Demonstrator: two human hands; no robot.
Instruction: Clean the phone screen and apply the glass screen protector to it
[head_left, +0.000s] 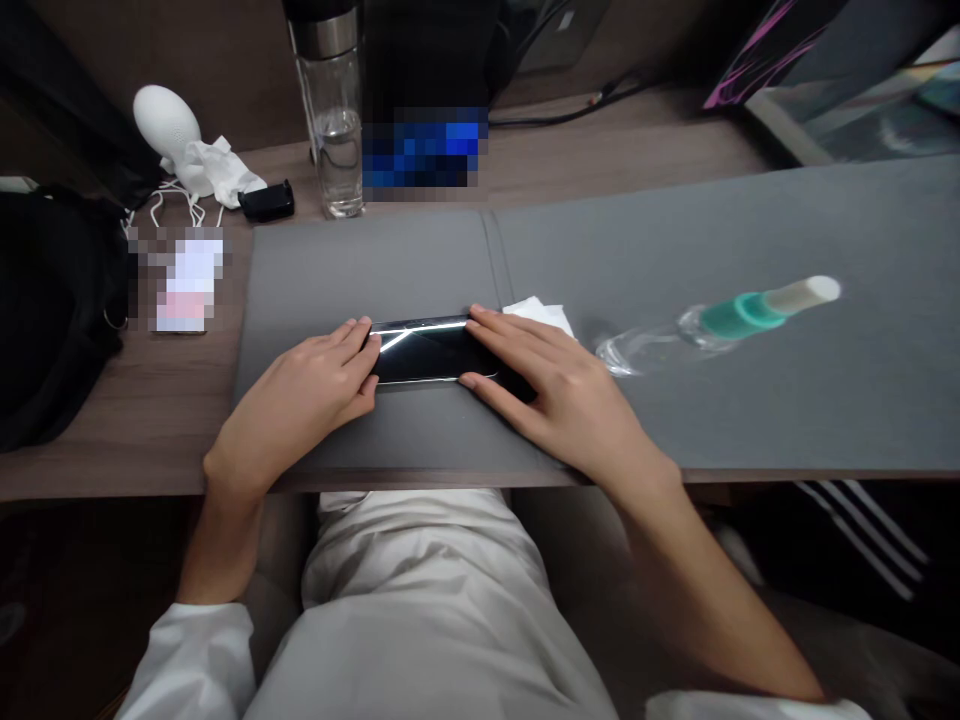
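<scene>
A black smartphone lies sideways on the grey desk mat, its glossy dark face up and catching a bright reflection. My left hand grips its left end, fingers over the far edge and thumb at the near side. At the other end my right hand does the same, covering the phone's right part. Just beyond the right hand's knuckles, a folded white tissue is partly hidden. Farther right is a clear spray bottle with a green collar and a whitish top.
A glass water bottle stands behind the mat. To the left are a white rounded device, a crumpled white wrapper, a small black object, a blurred-out phone-like item and a black bag. Cables run along the back.
</scene>
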